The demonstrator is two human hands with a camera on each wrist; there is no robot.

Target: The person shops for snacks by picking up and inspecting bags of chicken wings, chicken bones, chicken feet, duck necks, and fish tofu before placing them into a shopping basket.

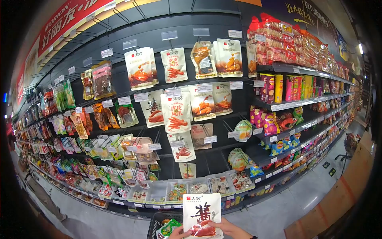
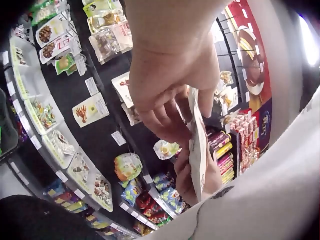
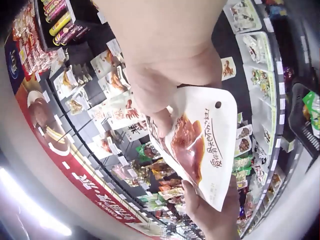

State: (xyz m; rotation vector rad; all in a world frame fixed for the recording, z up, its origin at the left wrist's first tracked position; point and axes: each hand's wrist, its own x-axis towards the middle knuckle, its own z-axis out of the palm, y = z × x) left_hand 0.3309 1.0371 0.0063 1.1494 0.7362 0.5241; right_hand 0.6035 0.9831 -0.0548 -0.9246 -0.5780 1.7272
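Note:
A white snack pouch [image 1: 202, 215] with dark lettering and a meat picture is held upright at the bottom middle of the head view. My left hand [image 1: 179, 232] grips its lower left edge and my right hand [image 1: 230, 228] its lower right edge. Seen edge-on in the left wrist view, the pouch [image 2: 199, 155] stands between the left hand [image 2: 175, 75] and the right hand [image 2: 186, 175]. The right wrist view shows a face of the pouch [image 3: 200, 140], the right hand [image 3: 170, 80] pinching one side and the left hand [image 3: 212, 215] the other.
Hanging pouches [image 1: 175, 111] fill hooks on the dark rack ahead, above white trays [image 1: 199, 188] of small packets. A black basket [image 1: 153, 227] with green packages stands beside the left hand. Chips and tubes line shelves [image 1: 302, 101] at right; cardboard [image 1: 330, 195] lies at lower right.

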